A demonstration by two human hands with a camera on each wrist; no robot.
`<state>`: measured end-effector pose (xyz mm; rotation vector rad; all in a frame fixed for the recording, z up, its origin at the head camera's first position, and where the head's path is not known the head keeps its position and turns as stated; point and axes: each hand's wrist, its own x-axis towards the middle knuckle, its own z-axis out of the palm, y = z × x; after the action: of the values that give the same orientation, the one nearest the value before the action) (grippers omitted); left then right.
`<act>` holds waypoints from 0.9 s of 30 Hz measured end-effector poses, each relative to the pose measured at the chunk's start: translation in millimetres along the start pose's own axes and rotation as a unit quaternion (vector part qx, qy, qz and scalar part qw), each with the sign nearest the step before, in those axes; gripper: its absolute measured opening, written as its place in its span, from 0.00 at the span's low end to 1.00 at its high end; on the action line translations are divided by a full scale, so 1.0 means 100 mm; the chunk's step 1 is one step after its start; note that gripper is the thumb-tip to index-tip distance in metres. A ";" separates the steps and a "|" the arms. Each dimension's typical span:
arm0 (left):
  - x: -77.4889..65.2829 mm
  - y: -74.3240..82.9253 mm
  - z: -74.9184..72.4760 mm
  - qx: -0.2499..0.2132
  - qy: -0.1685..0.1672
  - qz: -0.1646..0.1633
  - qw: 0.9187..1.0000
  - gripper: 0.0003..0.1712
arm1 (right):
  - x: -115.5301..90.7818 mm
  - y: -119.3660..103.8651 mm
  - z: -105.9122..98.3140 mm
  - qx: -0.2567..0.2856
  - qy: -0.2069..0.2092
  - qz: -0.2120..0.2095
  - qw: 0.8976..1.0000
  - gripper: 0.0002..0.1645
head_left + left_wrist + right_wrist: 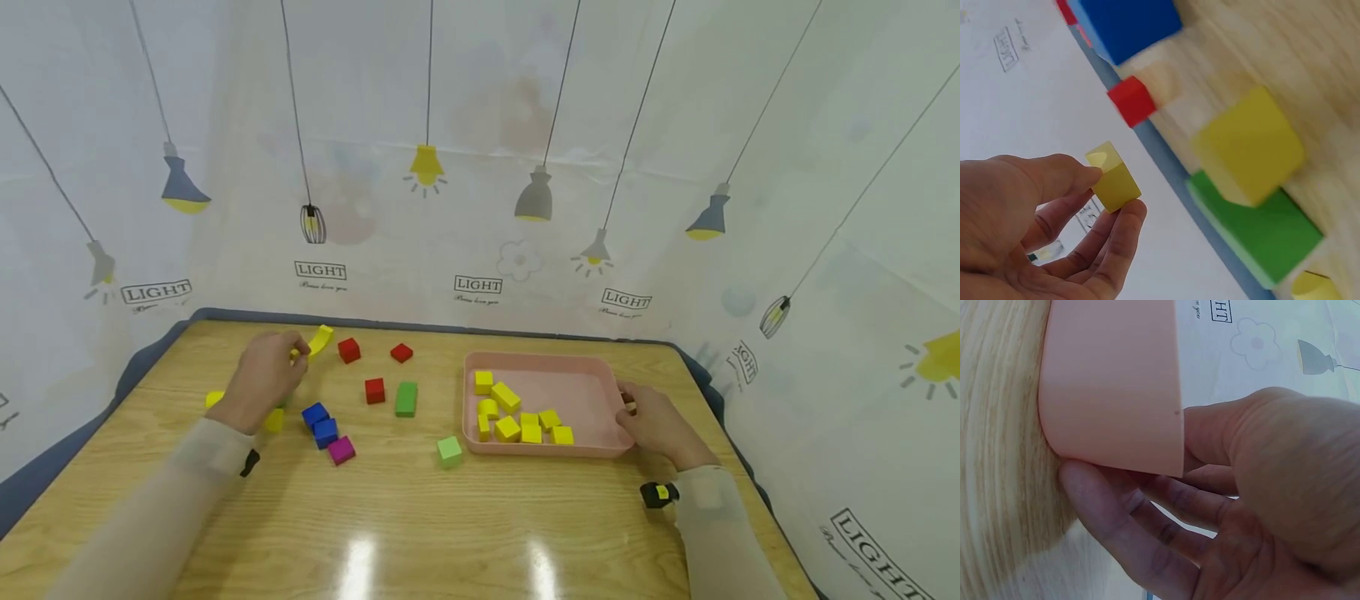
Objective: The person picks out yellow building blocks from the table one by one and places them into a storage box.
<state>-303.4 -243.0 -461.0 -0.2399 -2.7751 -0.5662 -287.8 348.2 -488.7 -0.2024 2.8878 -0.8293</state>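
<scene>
My left hand (pixel 262 375) pinches a yellow block (pixel 1116 184) between thumb and fingertips, above the far left of the table. In the head view this yellow block (pixel 321 340) looks long and slightly curved, sticking out past the fingertips. At the right end of a pink tray (pixel 540 450), my right hand (pixel 663 423) grips the wall. Its thumb lies over the rim and the fingers curl beneath the tray's outer side (pixel 1116 394), as the right wrist view shows. Several yellow blocks (pixel 507 429) lie in the tray's left and front part.
Under the left forearm are a yellow cube (pixel 273 420), a yellow piece (pixel 215 399) and a mostly hidden green block (pixel 1260 231). Blue cubes (pixel 326 433), a magenta cube (pixel 342 451), red blocks (pixel 375 391), a green block (pixel 406 400) and a light green cube (pixel 449 452) lie left of the tray.
</scene>
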 end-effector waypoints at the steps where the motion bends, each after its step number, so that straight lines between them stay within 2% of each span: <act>1: 0.01 0.05 0.00 0.000 0.002 0.007 1.000 0.08 | 0.00 0.00 0.00 0.000 0.001 -0.001 1.000 0.36; 8: 0.06 0.42 0.09 -0.019 0.020 0.062 0.998 0.07 | -0.01 0.00 0.00 0.000 0.002 0.003 1.000 0.36; 13: 0.10 0.72 0.18 -0.040 0.018 0.084 0.995 0.08 | -0.01 -0.02 0.00 -0.001 0.001 0.004 1.000 0.36; 17: 0.16 0.97 0.28 -0.055 0.007 0.105 0.993 0.08 | -0.02 -0.02 0.00 0.000 0.002 -0.002 1.000 0.36; 23: 0.25 1.42 0.51 -0.057 -0.024 0.112 0.992 0.08 | -0.02 -0.03 0.00 0.000 0.002 0.001 1.000 0.36; 27: 0.28 1.69 0.65 -0.055 -0.032 0.138 0.988 0.08 | -0.02 -0.03 0.00 0.002 0.001 0.007 1.000 0.36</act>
<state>-309.4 -59.7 -449.0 -0.6658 -2.7079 -0.6499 -285.7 345.7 -487.0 -0.1814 2.8858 -0.8322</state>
